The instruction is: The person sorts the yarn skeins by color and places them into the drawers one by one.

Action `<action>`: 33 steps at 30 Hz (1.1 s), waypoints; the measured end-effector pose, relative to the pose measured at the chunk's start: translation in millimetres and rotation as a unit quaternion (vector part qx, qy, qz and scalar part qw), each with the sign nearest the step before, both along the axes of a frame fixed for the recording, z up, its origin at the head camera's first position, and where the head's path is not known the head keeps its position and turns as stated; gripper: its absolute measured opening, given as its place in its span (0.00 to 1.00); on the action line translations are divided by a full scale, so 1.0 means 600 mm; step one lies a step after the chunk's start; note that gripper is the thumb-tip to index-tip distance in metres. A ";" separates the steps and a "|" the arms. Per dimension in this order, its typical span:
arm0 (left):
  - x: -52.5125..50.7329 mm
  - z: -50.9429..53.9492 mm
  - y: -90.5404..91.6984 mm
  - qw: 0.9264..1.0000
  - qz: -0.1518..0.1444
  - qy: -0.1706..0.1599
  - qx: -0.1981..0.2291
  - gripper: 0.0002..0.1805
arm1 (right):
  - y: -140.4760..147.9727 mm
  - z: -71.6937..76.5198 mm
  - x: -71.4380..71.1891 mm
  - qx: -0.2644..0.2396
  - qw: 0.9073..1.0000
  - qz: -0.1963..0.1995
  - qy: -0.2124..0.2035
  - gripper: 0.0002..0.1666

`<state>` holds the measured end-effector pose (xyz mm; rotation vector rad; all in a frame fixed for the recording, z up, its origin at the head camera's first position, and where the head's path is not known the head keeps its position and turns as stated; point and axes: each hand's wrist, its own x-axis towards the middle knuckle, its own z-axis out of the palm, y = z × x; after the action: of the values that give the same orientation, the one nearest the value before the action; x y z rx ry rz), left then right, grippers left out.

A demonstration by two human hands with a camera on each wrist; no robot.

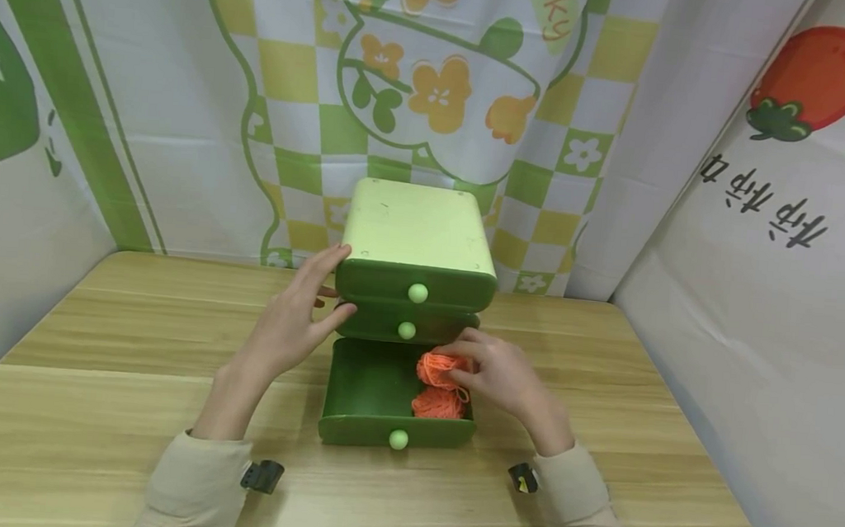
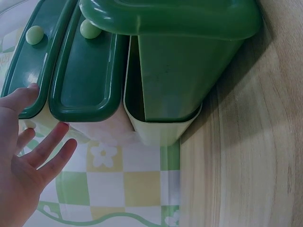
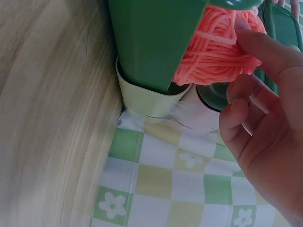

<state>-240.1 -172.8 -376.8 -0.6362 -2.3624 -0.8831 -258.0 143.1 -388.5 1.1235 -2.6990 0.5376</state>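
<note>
A small green drawer cabinet [image 1: 418,226] with a pale top stands on the table, its bottom drawer [image 1: 364,379] pulled out. My left hand [image 1: 287,323] rests its spread fingers against the cabinet's left side, beside the upper two drawers. In the left wrist view that hand [image 2: 28,165] has its fingers loosely extended. My right hand [image 1: 499,373] pinches a ball of orange yarn [image 1: 438,369] at the right of the open drawer. A second orange yarn ball [image 1: 439,404] lies in the drawer's front right corner. In the right wrist view, thumb and fingers hold the yarn [image 3: 220,49].
The middle drawer [image 1: 373,322] and top drawer [image 1: 376,281] are closed, each with a round pale knob. Behind the cabinet hangs a checkered curtain [image 1: 296,71]. A wooden table [image 1: 121,405] surrounds the cabinet, with a printed white wall sheet [image 1: 747,306] on the right.
</note>
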 end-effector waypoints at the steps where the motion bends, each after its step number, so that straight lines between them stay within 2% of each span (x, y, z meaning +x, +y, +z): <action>1: 0.000 0.000 0.000 1.000 0.001 0.000 -0.001 0.45 | -0.001 -0.001 0.000 0.002 1.000 -0.002 0.002 0.16; 10: 0.000 0.000 0.000 1.000 0.007 -0.012 0.003 0.45 | -0.004 -0.002 0.000 0.008 1.000 0.001 0.007 0.16; 16: 0.000 0.000 0.000 1.000 0.000 -0.006 0.006 0.45 | 0.001 0.003 0.001 0.005 1.000 -0.014 -0.001 0.16; 21: -0.001 -0.001 0.000 1.000 -0.004 0.000 0.008 0.45 | 0.005 0.009 0.002 -0.002 1.000 -0.009 -0.011 0.14; 28: -0.002 -0.003 -0.001 1.000 0.000 -0.002 0.007 0.45 | -0.001 0.023 0.015 0.003 0.999 0.033 -0.023 0.13; 33: -0.001 0.000 0.000 1.000 -0.001 -0.012 0.009 0.45 | -0.009 0.030 0.026 0.010 0.995 0.073 -0.063 0.13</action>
<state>-240.4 -172.6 -377.0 -0.6241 -2.3719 -0.9175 -242.2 137.6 -370.6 1.3427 -2.7475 0.6249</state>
